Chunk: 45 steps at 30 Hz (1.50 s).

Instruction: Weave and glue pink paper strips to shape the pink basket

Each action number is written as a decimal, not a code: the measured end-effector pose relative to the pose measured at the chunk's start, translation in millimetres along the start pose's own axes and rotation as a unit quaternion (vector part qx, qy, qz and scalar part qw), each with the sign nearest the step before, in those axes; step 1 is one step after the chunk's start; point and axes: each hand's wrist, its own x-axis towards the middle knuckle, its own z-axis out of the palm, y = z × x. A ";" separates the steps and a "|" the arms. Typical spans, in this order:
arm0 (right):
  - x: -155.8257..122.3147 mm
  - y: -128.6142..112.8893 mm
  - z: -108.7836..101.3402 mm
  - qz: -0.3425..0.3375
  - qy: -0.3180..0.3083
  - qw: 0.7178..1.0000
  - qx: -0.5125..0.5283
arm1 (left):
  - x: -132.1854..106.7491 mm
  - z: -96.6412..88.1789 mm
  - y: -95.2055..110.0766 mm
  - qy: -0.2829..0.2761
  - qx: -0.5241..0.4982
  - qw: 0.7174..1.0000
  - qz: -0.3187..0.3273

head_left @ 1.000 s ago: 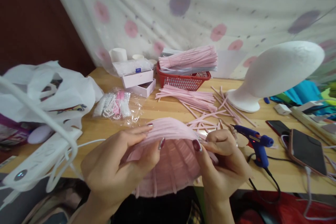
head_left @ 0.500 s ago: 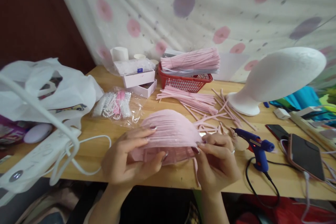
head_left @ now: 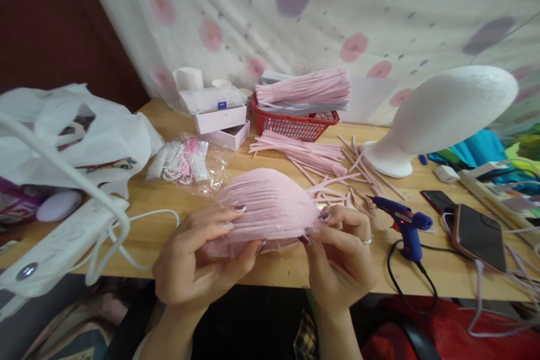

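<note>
I hold a pink dome-shaped piece [head_left: 268, 205] made of ribbed strips over the front edge of the wooden table [head_left: 143, 236], its rounded side up. My left hand [head_left: 198, 261] grips its left rim, thumb underneath and fingers on top. My right hand [head_left: 337, 259] pinches its right rim, a ring on one finger. Loose pink strips [head_left: 314, 160] lie on the table just behind the dome.
A blue glue gun [head_left: 403, 225] with a black cord stands right of my right hand. A phone [head_left: 481, 236], a white foam head [head_left: 442, 115], a red basket [head_left: 295, 124] of pink strips, small pink drawers [head_left: 221, 124], a bead packet [head_left: 183, 163] and white plastic bags [head_left: 76, 135] crowd the table.
The dome has turned from showing its hollow inside to lying rounded side up, and it has dropped lower toward the table. Both hands kept their grip on its rim.
</note>
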 end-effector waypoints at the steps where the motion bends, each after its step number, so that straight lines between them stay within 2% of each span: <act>1: -0.3 0.3 0.4 0.000 0.000 1.000 -0.001 | -0.6 0.1 0.3 0.004 -0.005 1.000 -0.007; 11: -0.8 -1.5 -0.8 0.018 -0.027 0.999 0.018 | -2.0 1.8 2.8 0.038 -0.020 0.998 -0.041; 17: 2.2 -8.1 -2.0 0.038 -0.040 0.998 0.026 | -0.7 2.4 3.1 0.039 -0.015 0.998 -0.044; 29: 1.3 -8.5 -4.7 0.065 -0.036 0.996 0.048 | 2.8 12.4 21.3 0.063 0.044 0.995 -0.068; 34: 1.1 -6.0 -4.7 0.079 -0.016 0.996 0.045 | 3.6 11.7 20.8 0.033 0.024 0.998 -0.045; 38: 2.0 -4.4 -7.4 0.085 -0.014 0.995 0.058 | 3.3 7.3 22.3 0.001 -0.004 0.997 -0.074; 45: 4.9 -4.0 -7.0 0.093 -0.011 0.994 0.061 | 6.8 8.2 23.1 0.003 -0.002 0.996 -0.089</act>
